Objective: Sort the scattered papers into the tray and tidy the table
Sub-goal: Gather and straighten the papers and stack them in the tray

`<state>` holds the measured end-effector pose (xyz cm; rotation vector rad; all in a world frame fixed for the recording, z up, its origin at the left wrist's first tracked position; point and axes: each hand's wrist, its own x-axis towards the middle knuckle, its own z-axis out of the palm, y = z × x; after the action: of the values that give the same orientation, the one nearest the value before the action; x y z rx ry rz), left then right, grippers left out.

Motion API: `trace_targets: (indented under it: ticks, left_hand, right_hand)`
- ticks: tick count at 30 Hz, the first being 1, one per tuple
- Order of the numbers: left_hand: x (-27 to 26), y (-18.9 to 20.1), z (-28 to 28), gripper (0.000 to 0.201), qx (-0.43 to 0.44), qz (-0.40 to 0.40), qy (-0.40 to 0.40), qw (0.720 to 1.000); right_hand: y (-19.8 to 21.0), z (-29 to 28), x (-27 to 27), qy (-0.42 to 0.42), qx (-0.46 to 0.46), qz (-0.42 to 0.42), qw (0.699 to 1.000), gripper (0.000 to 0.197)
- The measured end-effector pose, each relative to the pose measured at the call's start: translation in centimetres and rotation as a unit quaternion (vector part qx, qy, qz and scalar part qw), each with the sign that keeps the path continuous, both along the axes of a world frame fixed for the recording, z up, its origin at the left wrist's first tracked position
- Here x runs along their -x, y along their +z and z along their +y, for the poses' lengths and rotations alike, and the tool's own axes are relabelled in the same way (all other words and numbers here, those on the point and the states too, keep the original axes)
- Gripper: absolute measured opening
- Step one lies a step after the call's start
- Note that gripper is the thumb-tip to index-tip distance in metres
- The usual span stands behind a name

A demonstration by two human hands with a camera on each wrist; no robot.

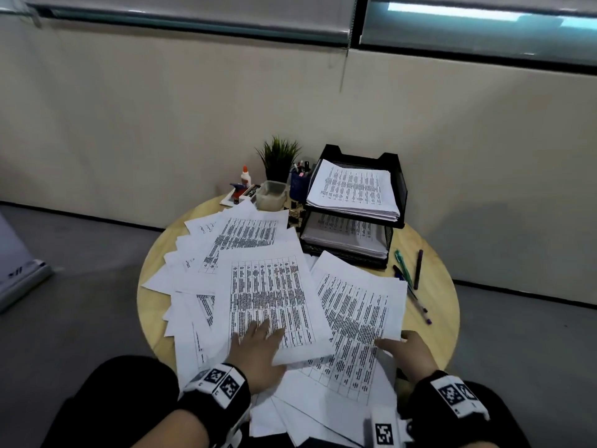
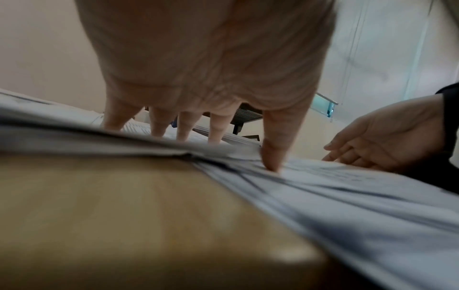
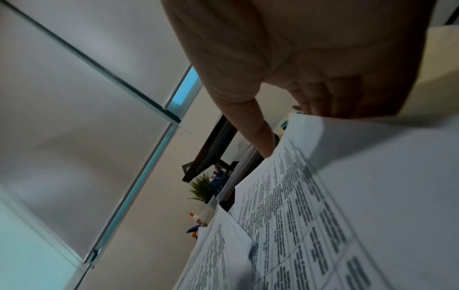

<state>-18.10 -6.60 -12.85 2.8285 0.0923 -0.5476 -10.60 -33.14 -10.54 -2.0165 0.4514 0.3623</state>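
- Pressing our left hand (image 1: 258, 350) flat, fingers spread, we hold down a printed sheet (image 1: 271, 299) atop the scattered papers (image 1: 226, 253) on the round wooden table (image 1: 433, 318).
- Our right hand (image 1: 407, 354) pinches the near right edge of another sheet (image 1: 355, 318), thumb on top.
- We see the black two-tier tray (image 1: 392, 163) at the far right, both tiers stacked with paper.
- Pens (image 1: 418, 270) lie right of the tray.

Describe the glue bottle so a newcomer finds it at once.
Start at the black mesh two-tier paper tray at the back of the round wooden table. Look left past the small green plant. The small white glue bottle stands there, the only thing with an orange cap.
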Motion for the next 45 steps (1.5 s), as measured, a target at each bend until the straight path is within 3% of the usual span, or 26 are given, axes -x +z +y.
trace_targets:
  ticks: [5,9,14,18,21,24,29,34,38,42,45]
  left_hand:
    - [0.0,-0.4,-0.2,0.06,0.001,-0.019,0.019,1.0]
    - [-0.2,-0.1,0.3,0.046,0.005,-0.058,0.02,0.998]
    - [-0.3,0.0,0.3,0.045,0.045,-0.088,0.048,0.994]
    - [-0.2,-0.6,0.1,0.054,0.02,-0.059,0.032,0.998]
    - [-0.1,-1.0,-0.2,0.066,0.011,-0.043,0.036,0.998]
    - [-0.4,-1.2,-0.2,0.058,-0.006,-0.076,0.04,0.996]
    - [-0.7,-1.5,-0.2,0.034,-0.041,-0.139,0.003,0.989]
    - [-0.6,-0.2,-0.3,0.025,0.004,-0.17,0.034,0.985]
    - [-0.1,0.9,-0.9,0.019,0.019,-0.18,0.021,0.983]
    - [0.9,1.8,-2.1,0.015,0.025,-0.159,-0.066,0.985]
    - [1.4,2.4,-2.9,0.014,0.05,-0.125,-0.13,0.982]
  right_hand:
    - [-0.4,0.5,0.1,0.0,-0.037,-0.042,0.998,0.039]
    - [-0.4,0.7,0.2,-0.011,-0.068,-0.069,0.995,0.04]
    - [-1.0,1.3,0.1,-0.011,-0.074,-0.11,0.991,0.051]
    - [-1.3,1.2,0.1,-0.001,-0.019,-0.114,0.993,0.054]
    - [-1.6,1.2,-0.2,0.007,0.09,-0.13,0.987,0.061]
    - [-1.5,1.6,-0.1,0.017,0.141,-0.135,0.981,0.07]
    - [-2.0,2.8,0.2,0.026,-0.026,-0.098,0.995,0.054]
    - [-2.1,4.1,0.4,-0.014,-0.181,-0.057,0.982,0.028]
    - [-1.2,4.3,0.6,-0.033,-0.259,-0.038,0.965,0.028]
    - [-0.8,3.9,-0.1,-0.054,-0.314,0.033,0.947,0.048]
    - [-0.6,3.7,0.0,-0.002,-0.325,0.068,0.943,0.05]
